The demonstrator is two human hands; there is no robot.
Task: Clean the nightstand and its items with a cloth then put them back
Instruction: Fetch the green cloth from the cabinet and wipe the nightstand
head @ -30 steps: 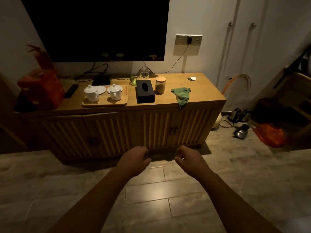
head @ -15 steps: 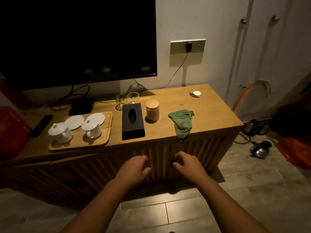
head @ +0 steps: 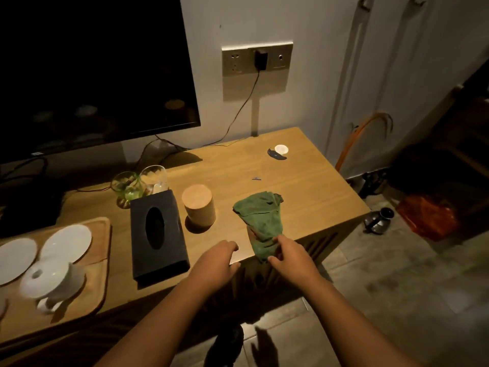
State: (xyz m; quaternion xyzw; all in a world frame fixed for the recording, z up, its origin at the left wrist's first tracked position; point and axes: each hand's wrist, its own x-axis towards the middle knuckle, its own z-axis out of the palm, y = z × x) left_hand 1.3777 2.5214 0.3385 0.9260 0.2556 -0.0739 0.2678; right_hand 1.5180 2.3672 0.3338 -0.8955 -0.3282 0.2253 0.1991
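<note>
Green cloth is lying crumpled near the front edge of the wooden nightstand, its lower end drooping over that edge. In the head view the right hand is closing on this drooping end, fingers and thumb curling round the fabric in a pinch. The left hand is hovering just beside it at the same edge, fingers loosely bent and holding nothing; whether it is touching the wood I cannot tell. The step in hand looks like the pick-up of the cloth, with the wiping itself not yet begun.

To do it well, the right hand should be gathering more than a corner. A thin pinch would be leaving the rest trailing, and a trailing tail could be brushing the wooden-lidded jar, which is standing near the cloth's left side. Lifting up and toward the body, away from the jar and the black tissue box, seems safest. The free left hand is well placed for bunching the cloth into a pad, or for lifting items off one at a time. The two glasses behind the box and the white cup on the tray are looking fragile, so they are calling for a firm, steady hold while being wiped.
</note>
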